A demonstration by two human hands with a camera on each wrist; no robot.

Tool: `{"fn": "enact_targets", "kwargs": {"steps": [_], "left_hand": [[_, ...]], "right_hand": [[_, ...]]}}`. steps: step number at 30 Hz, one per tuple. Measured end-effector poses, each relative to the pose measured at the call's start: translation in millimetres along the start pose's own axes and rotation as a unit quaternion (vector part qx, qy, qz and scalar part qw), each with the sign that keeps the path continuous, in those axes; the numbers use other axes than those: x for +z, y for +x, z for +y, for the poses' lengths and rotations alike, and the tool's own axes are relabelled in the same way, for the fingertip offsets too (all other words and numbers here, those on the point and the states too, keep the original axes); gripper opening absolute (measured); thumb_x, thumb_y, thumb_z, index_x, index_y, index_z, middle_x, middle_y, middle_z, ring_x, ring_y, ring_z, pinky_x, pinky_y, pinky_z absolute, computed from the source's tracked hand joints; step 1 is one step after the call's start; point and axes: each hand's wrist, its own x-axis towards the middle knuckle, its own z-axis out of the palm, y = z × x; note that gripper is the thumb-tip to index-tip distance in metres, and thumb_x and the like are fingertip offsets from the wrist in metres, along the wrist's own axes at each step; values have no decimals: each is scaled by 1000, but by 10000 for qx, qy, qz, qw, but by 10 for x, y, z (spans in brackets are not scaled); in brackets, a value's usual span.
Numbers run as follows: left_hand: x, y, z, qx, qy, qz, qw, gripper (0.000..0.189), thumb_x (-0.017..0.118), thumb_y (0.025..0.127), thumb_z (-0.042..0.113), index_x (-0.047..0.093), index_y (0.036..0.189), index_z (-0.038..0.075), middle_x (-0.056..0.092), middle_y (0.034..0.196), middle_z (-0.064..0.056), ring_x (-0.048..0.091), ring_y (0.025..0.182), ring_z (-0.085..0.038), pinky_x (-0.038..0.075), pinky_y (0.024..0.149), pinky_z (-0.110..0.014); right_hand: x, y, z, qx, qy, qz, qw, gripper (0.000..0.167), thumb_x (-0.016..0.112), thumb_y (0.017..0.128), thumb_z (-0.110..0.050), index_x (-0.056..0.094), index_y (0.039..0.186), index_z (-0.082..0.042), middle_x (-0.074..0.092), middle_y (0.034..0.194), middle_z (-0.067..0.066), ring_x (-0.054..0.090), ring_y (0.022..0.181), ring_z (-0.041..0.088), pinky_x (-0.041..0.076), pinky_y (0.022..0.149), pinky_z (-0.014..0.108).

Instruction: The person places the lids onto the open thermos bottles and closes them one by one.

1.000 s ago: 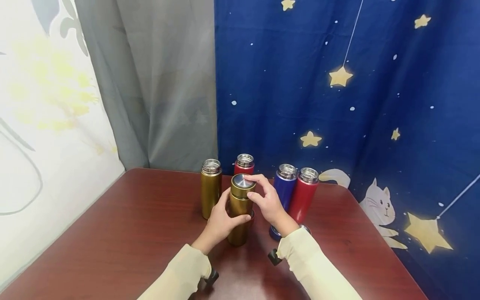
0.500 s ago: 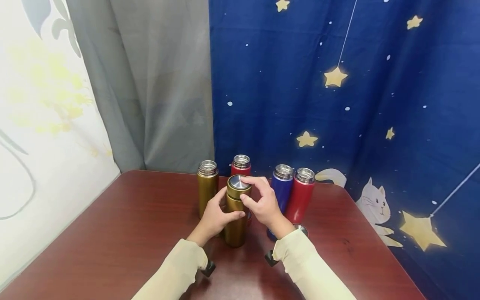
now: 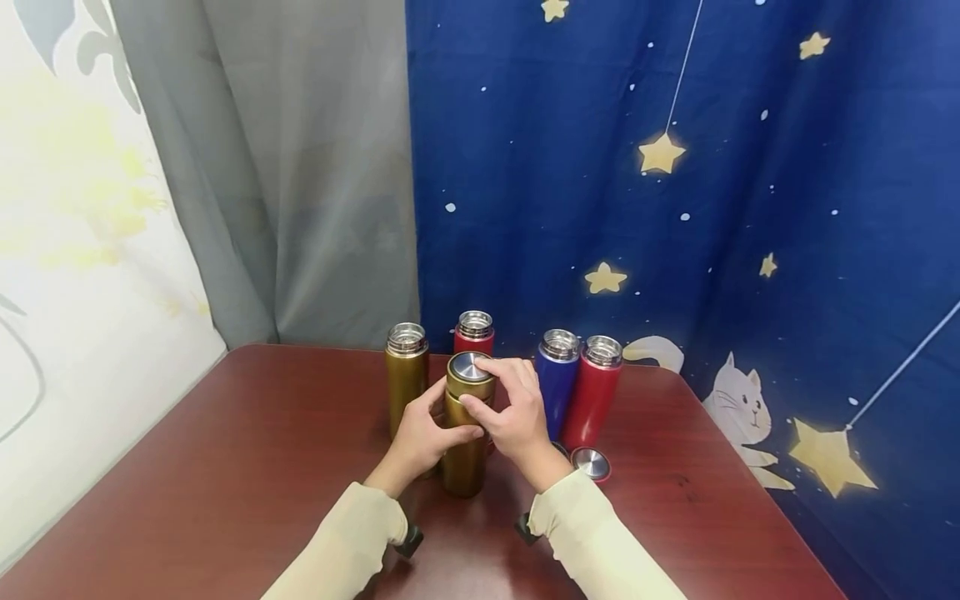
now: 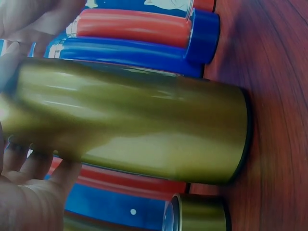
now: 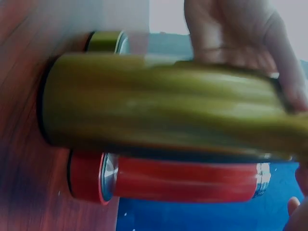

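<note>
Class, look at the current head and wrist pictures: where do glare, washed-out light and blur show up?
Head view: the pale wall on the left is washed out, and a soft sheen lies on the table near the bottom edge; left wrist view: bright streaks run along the held gold bottle; right wrist view: that bottle looks smeared and soft-edged.

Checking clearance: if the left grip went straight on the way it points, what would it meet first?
The lidded gold bottle, which the left grip holds. Past that, likely the rear red bottle, though the head view leaves depth unclear.
</note>
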Motion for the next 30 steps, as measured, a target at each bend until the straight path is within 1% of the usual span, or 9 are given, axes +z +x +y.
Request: {"fn": "enact_targets", "kwargs": {"steps": [5,7,9,12,15,18,21,23,30], "left_hand": [[-29,-33,-11,-43,29,-4,10000,76,84,76,10,47,141,1,62,126,-14,64,106,-26,53,90,-38],[-26,-33,-2,-89,9,-39,10000,76,84,76,12,47,142,2,62,126,-13,64,106,-25,53,90,-36],[-20,-28,9,-123,-15,-75,9999,77,84,76,11,47,142,2,62,126,-13,64,105,-25,53,89,-36],[-18,-20,10,-124,-6,-141,9998,76,84,76,8,47,142,2,62,126,-13,65,104,-24,53,89,-34],[-20,-6,4,-80,-56,-213,9997,76,83,75,5,47,141,1,62,127,-14,65,104,-24,53,89,-34],[-18,7,-1,-73,-162,-265,9995,77,84,74,4,46,141,0,62,126,-15,65,104,-24,53,89,-33],[-16,11,-3,-136,-199,-269,9993,78,84,74,4,46,142,0,62,126,-14,65,104,-24,52,90,-33],[-17,10,-9,-188,-179,-272,9993,79,84,74,5,45,142,0,62,126,-14,64,105,-24,52,90,-33],[-25,15,-36,-150,-204,-210,9995,78,84,74,4,46,142,1,62,125,-13,65,103,-23,53,89,-33]], "right_hand": [[9,34,-109,206,-604,-215,9977,49,77,78,-47,65,115,-17,59,98,0,52,94,19,43,82,37],[-49,87,-153,304,-845,-542,9945,48,75,79,-48,62,114,-17,57,98,0,52,93,17,46,80,35],[-121,152,-177,418,-800,-987,9910,48,72,81,-46,58,115,-16,58,104,1,53,99,17,48,82,35],[-214,244,-167,737,39,-1701,9827,54,68,85,-37,48,129,-13,52,130,9,50,118,22,47,95,42],[-260,313,-93,913,1151,-2208,9642,67,65,87,-24,35,146,-9,36,150,15,36,136,29,34,108,50],[-291,349,-21,876,1841,-2511,9462,62,60,87,-12,41,145,-5,39,150,15,35,138,29,31,110,51],[-308,346,28,872,2167,-2565,9379,50,55,85,-3,56,134,-3,50,141,14,43,132,26,36,107,49],[-313,333,45,898,2165,-2513,9391,47,54,83,-2,61,129,-4,55,137,13,48,127,25,42,103,48],[-319,309,45,671,1283,-2184,9651,41,66,85,-16,66,126,-16,60,129,0,50,120,18,43,99,47]]}}
